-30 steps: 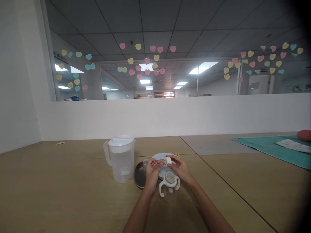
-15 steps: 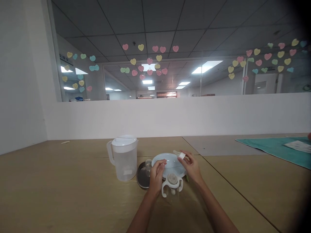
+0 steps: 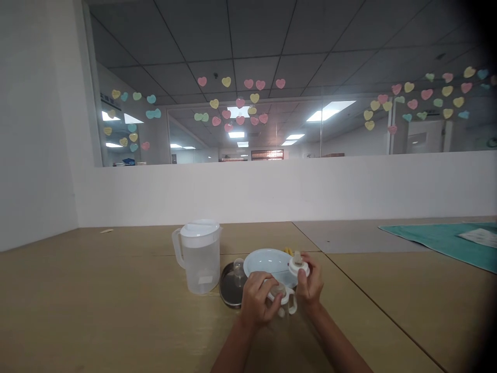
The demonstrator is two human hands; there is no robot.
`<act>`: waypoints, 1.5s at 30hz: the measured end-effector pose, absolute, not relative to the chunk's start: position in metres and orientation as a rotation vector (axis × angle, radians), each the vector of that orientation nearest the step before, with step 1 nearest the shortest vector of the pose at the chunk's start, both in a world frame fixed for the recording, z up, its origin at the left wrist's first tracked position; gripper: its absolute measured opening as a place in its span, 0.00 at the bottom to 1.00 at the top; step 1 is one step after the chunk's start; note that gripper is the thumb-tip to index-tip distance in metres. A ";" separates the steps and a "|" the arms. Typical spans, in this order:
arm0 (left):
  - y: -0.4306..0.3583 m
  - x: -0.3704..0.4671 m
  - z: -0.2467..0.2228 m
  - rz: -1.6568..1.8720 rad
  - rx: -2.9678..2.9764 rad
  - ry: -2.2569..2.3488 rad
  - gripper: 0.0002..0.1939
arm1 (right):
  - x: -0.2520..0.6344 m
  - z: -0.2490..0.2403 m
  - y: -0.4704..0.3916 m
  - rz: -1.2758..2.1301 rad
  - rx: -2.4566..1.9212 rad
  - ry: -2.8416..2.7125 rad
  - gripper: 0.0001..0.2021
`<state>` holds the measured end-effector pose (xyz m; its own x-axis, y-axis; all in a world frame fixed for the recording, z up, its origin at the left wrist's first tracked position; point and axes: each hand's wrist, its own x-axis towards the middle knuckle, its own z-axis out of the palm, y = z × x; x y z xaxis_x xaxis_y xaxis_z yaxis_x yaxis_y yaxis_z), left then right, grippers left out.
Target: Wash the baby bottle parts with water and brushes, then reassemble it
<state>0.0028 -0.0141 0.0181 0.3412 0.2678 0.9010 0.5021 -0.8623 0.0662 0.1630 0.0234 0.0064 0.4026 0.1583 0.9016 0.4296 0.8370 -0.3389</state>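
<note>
My left hand (image 3: 254, 300) is closed around the neck of a clear baby bottle (image 3: 278, 291) with white side handles, which stands on the table. Its fingers cover the left handle. In my right hand (image 3: 312, 285) is a bottle teat (image 3: 298, 265) in a white screw ring, pinched between thumb and fingers with the teat pointing up. The ring is above and to the right of the bottle, apart from it. Just behind both hands sits a pale blue bowl (image 3: 267, 255). A clear dome cap (image 3: 238, 268) rests in a round dark metal dish (image 3: 229, 290) left of my left hand.
A lidded translucent pitcher (image 3: 202, 267) stands on the left of the wooden table (image 3: 116, 311). Something small and yellow (image 3: 288, 251) shows behind the bowl. A green cloth (image 3: 430, 238) with a white sheet (image 3: 479, 237) lies far right. A low white wall (image 3: 248, 191) bounds the back.
My left hand has come down onto the baby bottle and gripped it. The right hand has turned the teat upright and brought it slightly lower.
</note>
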 end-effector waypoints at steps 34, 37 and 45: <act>-0.020 0.008 0.015 -1.571 -2.378 -0.923 0.22 | 0.155 0.015 0.002 -0.051 -0.501 -1.793 0.07; -0.017 0.009 0.012 -1.578 -2.372 -0.918 0.23 | 0.156 0.015 0.003 -0.111 -0.500 -1.756 0.06; -0.015 0.017 0.006 -1.674 -2.456 -1.065 0.24 | 0.159 0.017 0.000 -0.490 -0.425 -1.673 0.04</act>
<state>0.0175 -0.0153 0.0062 0.2104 0.5332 0.8194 0.5162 -0.7724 0.3701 0.1589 -0.0001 0.0167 -0.1528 0.0033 0.9883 0.5357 0.8406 0.0800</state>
